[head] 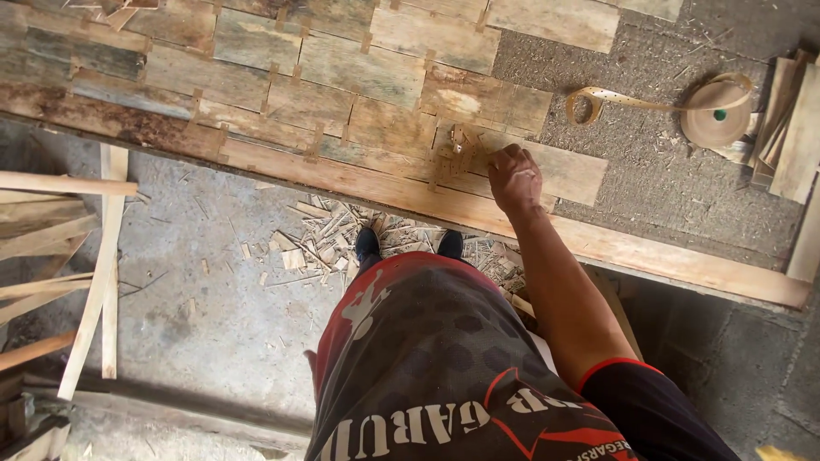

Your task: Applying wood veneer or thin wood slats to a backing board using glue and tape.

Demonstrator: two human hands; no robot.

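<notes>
Right hand [514, 177] on patchy, weathered veneer sheets [342, 77], tape roll [716, 113] nearby

Right of my hand [512, 175] the rough bench [649, 179] lies open as far as the tape roll [716, 115] and stacked wood offcuts [790, 128]. Leftward, flat veneer sheets [256, 77] pose no barrier.
</notes>
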